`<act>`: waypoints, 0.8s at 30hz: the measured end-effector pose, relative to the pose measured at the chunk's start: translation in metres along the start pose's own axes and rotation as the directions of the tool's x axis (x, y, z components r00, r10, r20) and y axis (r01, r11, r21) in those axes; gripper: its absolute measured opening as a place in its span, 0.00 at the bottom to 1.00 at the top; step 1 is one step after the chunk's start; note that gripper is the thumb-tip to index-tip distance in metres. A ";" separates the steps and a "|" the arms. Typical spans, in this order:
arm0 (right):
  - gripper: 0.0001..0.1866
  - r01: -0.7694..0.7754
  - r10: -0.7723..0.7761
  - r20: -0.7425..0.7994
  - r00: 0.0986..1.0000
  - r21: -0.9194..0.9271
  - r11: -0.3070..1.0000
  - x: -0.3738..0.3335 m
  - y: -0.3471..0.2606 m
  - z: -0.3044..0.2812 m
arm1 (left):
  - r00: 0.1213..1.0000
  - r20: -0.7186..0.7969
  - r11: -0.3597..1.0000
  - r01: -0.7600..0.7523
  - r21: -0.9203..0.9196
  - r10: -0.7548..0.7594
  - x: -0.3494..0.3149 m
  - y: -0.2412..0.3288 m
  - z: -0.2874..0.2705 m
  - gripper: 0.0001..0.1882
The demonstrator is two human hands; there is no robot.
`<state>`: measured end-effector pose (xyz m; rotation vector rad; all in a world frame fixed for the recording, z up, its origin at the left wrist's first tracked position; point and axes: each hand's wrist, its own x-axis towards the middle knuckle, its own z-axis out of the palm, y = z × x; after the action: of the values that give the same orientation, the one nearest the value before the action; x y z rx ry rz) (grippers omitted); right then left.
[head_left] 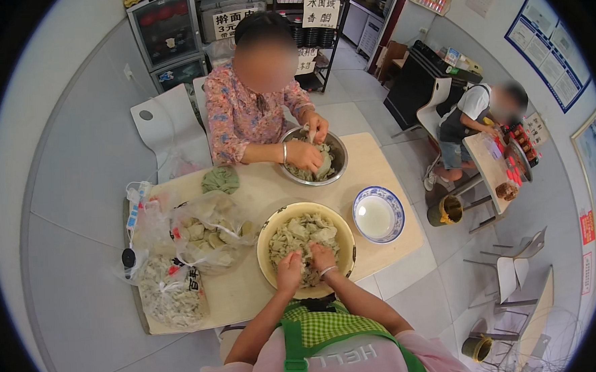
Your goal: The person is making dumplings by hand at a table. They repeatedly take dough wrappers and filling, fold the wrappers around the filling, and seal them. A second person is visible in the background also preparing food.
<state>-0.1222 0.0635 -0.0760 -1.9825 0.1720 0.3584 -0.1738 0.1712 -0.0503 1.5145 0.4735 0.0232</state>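
Note:
A yellow enamel basin [350, 252] with a chipped dark rim stands at the table's near edge. Pale grey-green torn pieces [299, 230] fill it; their exact kind is unclear. Over the near part of the basin, my left hand [290, 272] is closed, fingers pinched together. Close beside it, my right hand [322, 257], with a bracelet at the wrist, is closed too. A small pale piece [307, 254] shows between the two sets of fingertips. To the right sits a white bowl with a blue patterned rim [359, 231], holding a whitish liquid or showing a plain white inside.
Across the table, a co-worker [257, 114] handles similar pieces in a steel bowl [342, 162]. Plastic bags of pieces [213, 234] [172, 297], a green bundle [221, 180] and a power strip [133, 211] lie left. Another person [473, 113] sits at a far-right table.

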 end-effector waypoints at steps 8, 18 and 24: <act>0.15 0.613 -0.603 0.109 0.790 -0.165 0.773 -0.024 -0.010 -0.004 | 0.871 0.154 0.796 0.489 -0.358 -0.466 0.003 0.014 -0.006 0.22; 0.10 0.458 -0.447 0.106 0.888 -0.295 0.839 -0.023 -0.012 -0.017 | 0.977 0.204 0.915 -0.028 0.402 -0.060 0.002 -0.006 -0.002 0.18; 0.08 0.321 -0.335 0.010 0.942 -0.314 0.894 -0.005 0.032 -0.037 | 0.949 0.086 0.751 -0.293 0.591 0.303 0.014 0.009 -0.006 0.10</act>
<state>-0.1298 0.0167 -0.0874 -2.2858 -0.2057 0.1248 -0.1607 0.1820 -0.0452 2.2141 0.2468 0.1490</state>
